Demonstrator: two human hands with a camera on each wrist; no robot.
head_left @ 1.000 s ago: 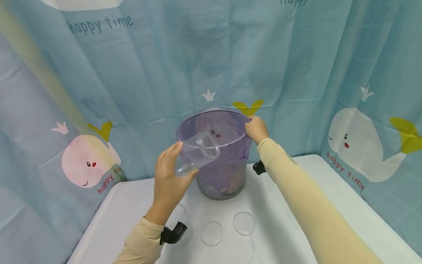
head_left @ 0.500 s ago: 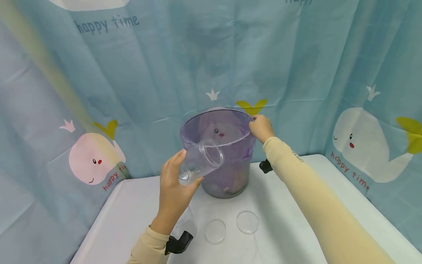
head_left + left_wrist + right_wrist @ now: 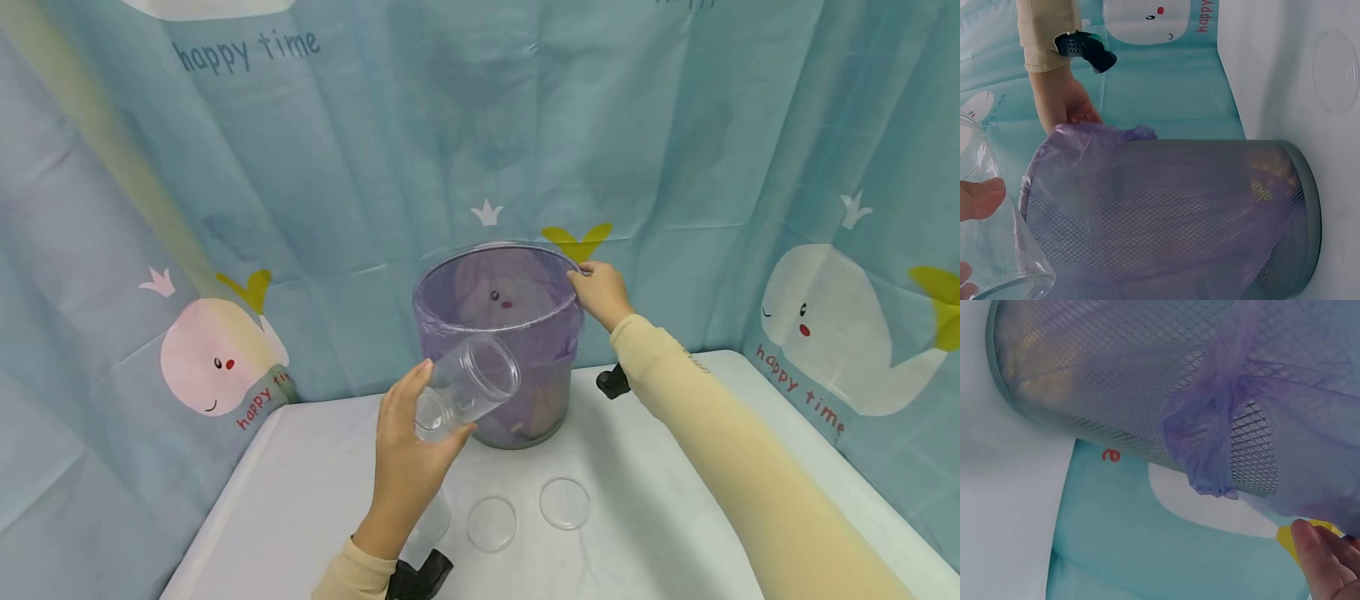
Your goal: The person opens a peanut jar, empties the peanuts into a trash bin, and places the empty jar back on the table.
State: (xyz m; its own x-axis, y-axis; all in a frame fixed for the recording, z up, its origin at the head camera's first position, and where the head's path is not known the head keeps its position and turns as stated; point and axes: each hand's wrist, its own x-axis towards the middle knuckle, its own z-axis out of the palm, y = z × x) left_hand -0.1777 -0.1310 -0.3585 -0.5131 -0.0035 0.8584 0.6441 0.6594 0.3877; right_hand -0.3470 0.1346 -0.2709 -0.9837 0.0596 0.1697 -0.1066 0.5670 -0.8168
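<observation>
A clear plastic jar is gripped in my left hand, fingers behind it and thumb below. The jar lies tilted, its open mouth facing right and toward me, and nothing shows inside. It overlaps the near side of a mesh wastebasket in the head view. A thin purple bag lines the basket and folds over its rim. My right hand pinches the rim and bag edge at the right side. Through the mesh, something orange-yellow shows near the basket's bottom.
Two clear round discs, a left disc and a right disc, lie on the white table. Another clear container stands partly behind my left wrist. A blue curtain with whale prints hangs close behind the basket.
My left hand has lowered the jar from beside the basket's opening to in front of its wall, turning the mouth more toward me. My right hand stays at the rim; the view shifted slightly.
</observation>
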